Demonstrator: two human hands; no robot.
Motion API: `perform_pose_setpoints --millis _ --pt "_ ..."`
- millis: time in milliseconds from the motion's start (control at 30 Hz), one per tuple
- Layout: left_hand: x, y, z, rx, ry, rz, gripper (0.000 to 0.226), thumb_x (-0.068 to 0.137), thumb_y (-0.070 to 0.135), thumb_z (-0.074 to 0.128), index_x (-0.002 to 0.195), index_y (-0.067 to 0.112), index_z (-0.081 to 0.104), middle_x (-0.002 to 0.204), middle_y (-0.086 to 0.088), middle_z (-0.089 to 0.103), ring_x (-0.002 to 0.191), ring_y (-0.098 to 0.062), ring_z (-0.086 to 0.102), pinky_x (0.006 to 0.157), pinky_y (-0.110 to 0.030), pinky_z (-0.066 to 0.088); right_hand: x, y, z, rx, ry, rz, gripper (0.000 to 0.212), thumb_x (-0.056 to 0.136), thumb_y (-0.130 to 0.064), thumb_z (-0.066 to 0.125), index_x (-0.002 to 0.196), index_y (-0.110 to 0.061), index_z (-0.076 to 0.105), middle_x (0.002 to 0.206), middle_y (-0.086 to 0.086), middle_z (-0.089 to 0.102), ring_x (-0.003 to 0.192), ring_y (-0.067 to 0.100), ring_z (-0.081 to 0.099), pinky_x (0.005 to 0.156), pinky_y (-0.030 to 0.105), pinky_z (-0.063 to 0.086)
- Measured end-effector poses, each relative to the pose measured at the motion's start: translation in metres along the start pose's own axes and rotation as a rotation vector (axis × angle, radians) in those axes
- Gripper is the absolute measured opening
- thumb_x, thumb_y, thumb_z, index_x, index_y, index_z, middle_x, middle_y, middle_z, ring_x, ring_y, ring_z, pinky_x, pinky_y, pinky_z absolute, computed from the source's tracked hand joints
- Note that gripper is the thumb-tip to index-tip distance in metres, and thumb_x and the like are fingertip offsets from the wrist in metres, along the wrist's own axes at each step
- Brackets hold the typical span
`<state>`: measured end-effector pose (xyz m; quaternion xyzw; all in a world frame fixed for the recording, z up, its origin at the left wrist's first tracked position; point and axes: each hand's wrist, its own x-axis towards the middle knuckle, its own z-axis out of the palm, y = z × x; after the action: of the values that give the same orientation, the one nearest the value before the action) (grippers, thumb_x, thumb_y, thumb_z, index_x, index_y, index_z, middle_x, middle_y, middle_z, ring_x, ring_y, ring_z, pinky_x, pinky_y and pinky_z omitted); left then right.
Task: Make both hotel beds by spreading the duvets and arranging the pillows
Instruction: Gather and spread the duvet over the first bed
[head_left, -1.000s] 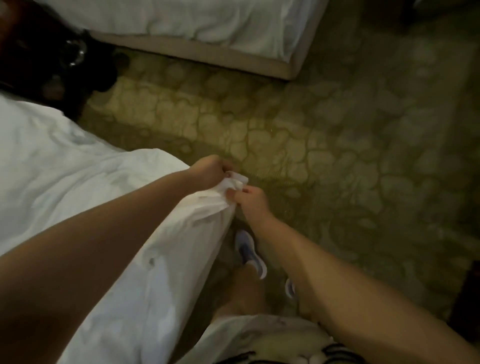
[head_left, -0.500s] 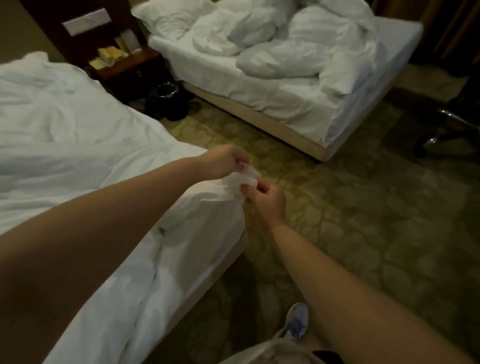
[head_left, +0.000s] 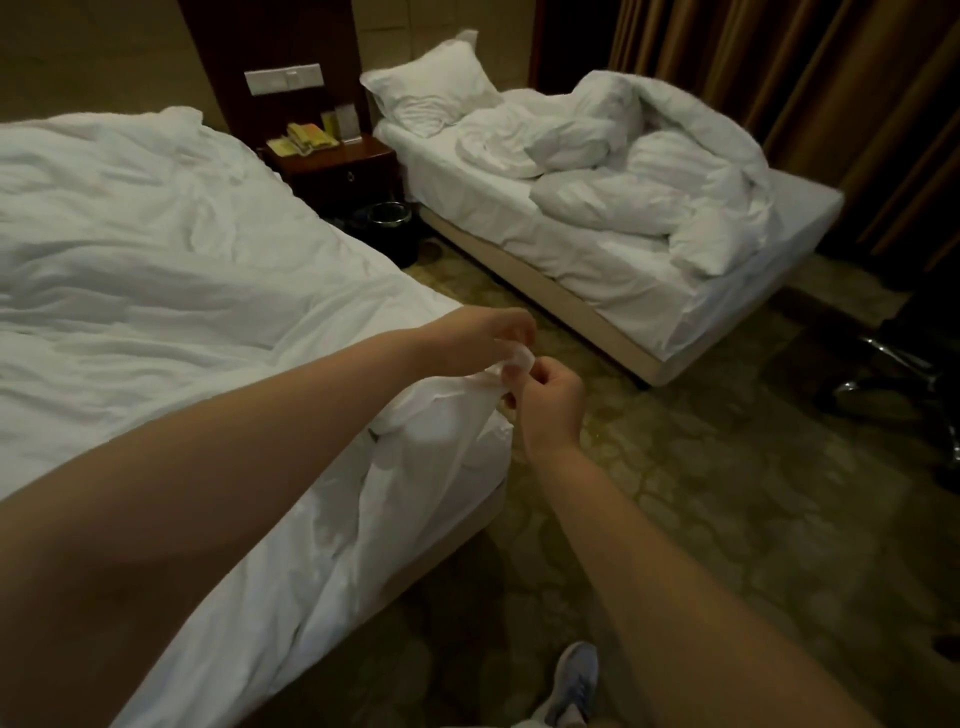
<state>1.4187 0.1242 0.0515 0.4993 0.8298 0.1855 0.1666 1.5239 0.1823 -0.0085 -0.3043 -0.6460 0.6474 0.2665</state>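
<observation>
A white duvet (head_left: 156, 270) lies spread and wrinkled over the near bed on the left. Its foot corner (head_left: 514, 358) is lifted above the bed's corner. My left hand (head_left: 488, 332) pinches that corner from above, and my right hand (head_left: 548, 402) grips it from the right, both fists curled on the fabric. The far bed (head_left: 597, 270) at the upper right carries a crumpled duvet (head_left: 665, 182) piled in a heap. One white pillow (head_left: 431, 88) leans at its head.
A dark nightstand (head_left: 337, 161) with a phone and cards stands between the beds, a black bin (head_left: 387, 218) on the floor before it. Patterned carpet (head_left: 701, 493) fills the aisle. Brown curtains (head_left: 805, 78) hang behind the far bed. A chair base (head_left: 893, 364) sits at right. My shoe (head_left: 571, 680) is below.
My view has tilted up from the carpet to the whole room. Both hands keep their hold on the duvet corner and have raised it slightly.
</observation>
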Motion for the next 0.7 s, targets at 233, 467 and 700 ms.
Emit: perform_pose_setpoints --millis 233,467,700 --pt "-0.030 -0.016 -0.013 0.075 0.024 0.071 0.026 0.090 0.022 0.061 0.113 0.016 0.052 0.099 0.007 0.055 0.094 -0.012 0.055 0.074 -0.020 0.039 -0.019 0.000 0.012 -0.047 -0.025 -0.081 0.042 0.089 -0.020 0.068 0.054 -0.017 0.045 0.057 -0.001 0.046 0.057 0.014 0.041 0.057 0.028 0.041" --pt "-0.032 -0.023 -0.014 0.079 0.042 -0.017 0.021 0.089 0.014 0.059 0.110 0.011 0.059 0.107 -0.003 0.063 0.096 -0.015 0.056 0.076 -0.021 0.043 -0.019 -0.001 0.021 -0.068 -0.021 -0.119 0.043 0.085 -0.023 0.072 0.056 -0.011 0.041 0.055 0.001 0.044 0.055 0.012 0.040 0.054 0.024 0.042" --pt "-0.024 -0.031 -0.014 -0.048 0.152 -0.046 0.017 0.084 0.009 0.066 0.100 0.008 0.069 0.088 0.003 0.060 0.086 -0.012 0.053 0.070 -0.013 0.039 -0.016 0.007 0.020 -0.142 -0.015 -0.143 0.024 0.086 -0.030 0.069 0.074 -0.015 0.054 0.071 0.001 0.056 0.065 0.014 0.051 0.063 0.028 0.048"
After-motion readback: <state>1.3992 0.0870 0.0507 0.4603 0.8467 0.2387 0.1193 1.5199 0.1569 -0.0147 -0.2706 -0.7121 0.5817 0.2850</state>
